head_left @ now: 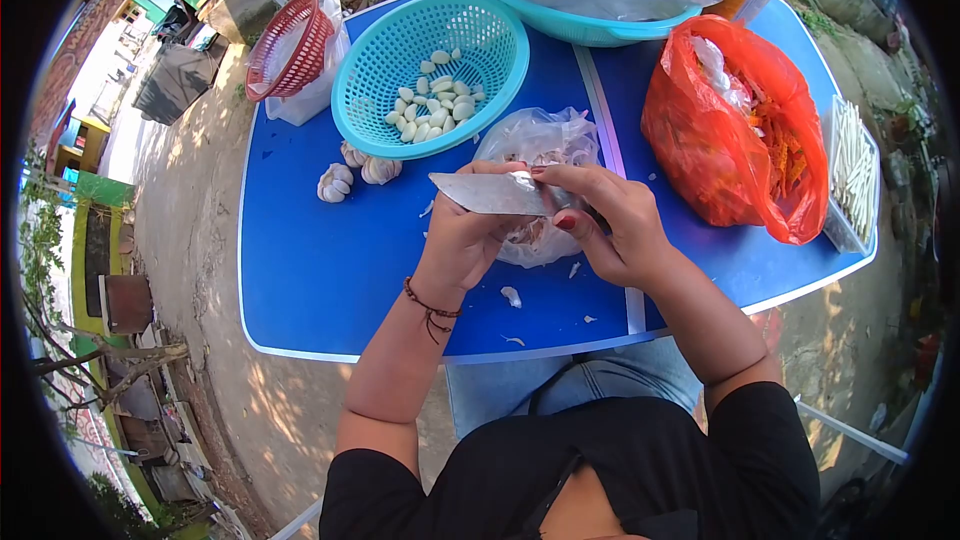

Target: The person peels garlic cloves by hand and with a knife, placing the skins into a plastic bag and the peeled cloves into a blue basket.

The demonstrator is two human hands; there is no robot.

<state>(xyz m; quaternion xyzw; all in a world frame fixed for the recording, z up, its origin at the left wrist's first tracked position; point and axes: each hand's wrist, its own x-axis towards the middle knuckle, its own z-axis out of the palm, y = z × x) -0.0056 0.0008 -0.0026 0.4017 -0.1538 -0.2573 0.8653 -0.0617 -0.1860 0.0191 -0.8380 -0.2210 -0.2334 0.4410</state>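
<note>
Head view: right grip [622,225] holds knife [488,194] over plastic bag [535,130].

The knife [488,195] partly hides the left hand [464,235], whose hold seems unclear.

dappled sunlight falls on the ground [215,230] beside a blue table [320,270].

Over the left front of the blue table [310,275] a hand can pass. Farther back, garlic bulbs [335,183] and the turquoise colander [378,70] stand in the way; the red bag [690,155] blocks the right, the knife blade [488,195] the middle.
</note>
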